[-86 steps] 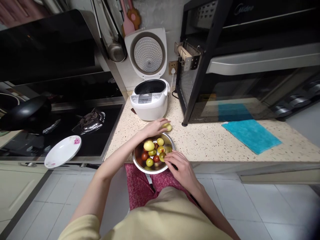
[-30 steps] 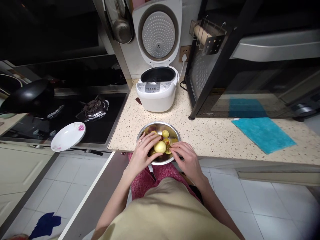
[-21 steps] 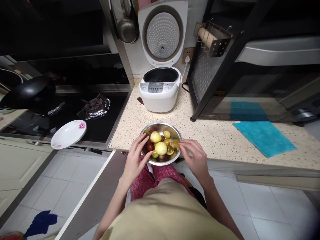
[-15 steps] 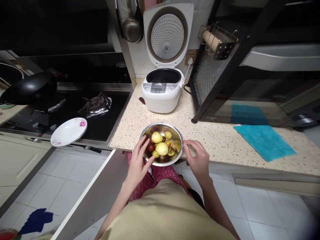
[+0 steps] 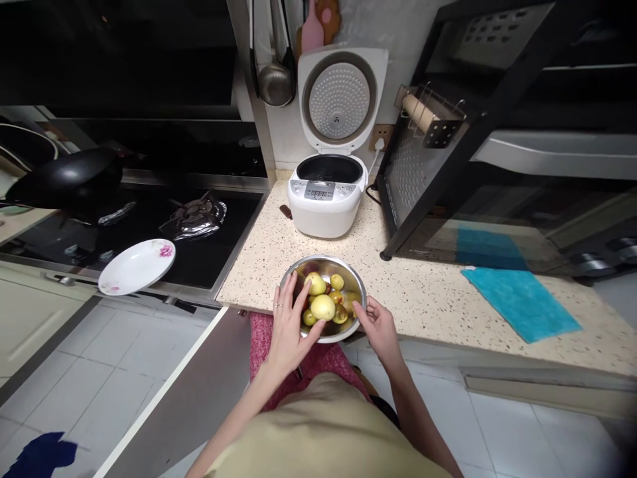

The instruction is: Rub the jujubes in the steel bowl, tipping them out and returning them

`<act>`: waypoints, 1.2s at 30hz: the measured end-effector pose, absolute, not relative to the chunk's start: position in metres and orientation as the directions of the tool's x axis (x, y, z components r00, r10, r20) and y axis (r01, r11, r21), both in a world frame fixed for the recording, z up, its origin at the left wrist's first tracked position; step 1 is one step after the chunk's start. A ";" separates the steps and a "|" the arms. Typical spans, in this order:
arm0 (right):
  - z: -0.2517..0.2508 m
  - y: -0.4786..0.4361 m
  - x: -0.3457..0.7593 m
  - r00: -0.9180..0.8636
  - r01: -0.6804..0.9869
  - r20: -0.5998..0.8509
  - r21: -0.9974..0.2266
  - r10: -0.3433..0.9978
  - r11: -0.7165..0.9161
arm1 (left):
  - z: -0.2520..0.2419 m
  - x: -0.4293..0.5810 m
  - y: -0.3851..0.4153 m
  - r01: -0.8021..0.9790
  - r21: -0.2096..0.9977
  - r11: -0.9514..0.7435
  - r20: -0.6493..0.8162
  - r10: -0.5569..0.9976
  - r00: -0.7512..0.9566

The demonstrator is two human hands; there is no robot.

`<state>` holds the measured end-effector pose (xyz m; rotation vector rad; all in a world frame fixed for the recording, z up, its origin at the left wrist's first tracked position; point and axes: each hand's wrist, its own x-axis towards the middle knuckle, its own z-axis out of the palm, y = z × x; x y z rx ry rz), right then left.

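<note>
A steel bowl (image 5: 328, 263) of several yellow-green and red fruits (image 5: 323, 307) sits at the front edge of the speckled counter (image 5: 423, 292). My left hand (image 5: 288, 325) grips the bowl's left rim, fingers reaching over the rim toward the fruit. The bowl's right rim is gripped by my right hand (image 5: 377, 324), thumb on the edge. Both hands are closed on the bowl.
A white rice cooker (image 5: 327, 199) stands open behind the bowl. A black oven rack (image 5: 448, 153) fills the right, with a teal cloth (image 5: 520, 302) on the counter. On the stove (image 5: 149, 226) edge at left lies a white plate (image 5: 137, 267), and farther left a black pan (image 5: 64, 179).
Earlier my left hand put a fruit into the bowl. Both hands then moved from the fruit out to the bowl's rims and closed on them. The camera view shifted slightly.
</note>
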<state>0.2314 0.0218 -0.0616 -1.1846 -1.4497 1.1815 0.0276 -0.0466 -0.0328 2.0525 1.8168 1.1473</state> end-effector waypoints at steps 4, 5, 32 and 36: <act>-0.052 0.021 0.228 -0.050 -0.033 0.021 -0.999 0.999 0.019 | -0.037 0.031 -0.031 0.749 0.613 -0.251 0.403 0.915 -0.022; -0.048 0.021 0.227 -0.009 -0.042 0.041 -0.998 0.999 0.041 | -0.039 0.032 -0.027 0.737 0.626 -0.257 0.389 0.921 -0.009; 0.025 0.102 0.235 0.237 0.363 0.455 -0.861 0.858 0.356 | -0.074 0.051 0.089 0.301 0.864 -0.402 0.434 0.900 -0.045; 0.031 0.112 0.236 0.247 0.440 0.463 -0.836 0.851 0.328 | -0.073 0.043 0.097 0.284 0.881 -0.377 0.405 0.913 -0.045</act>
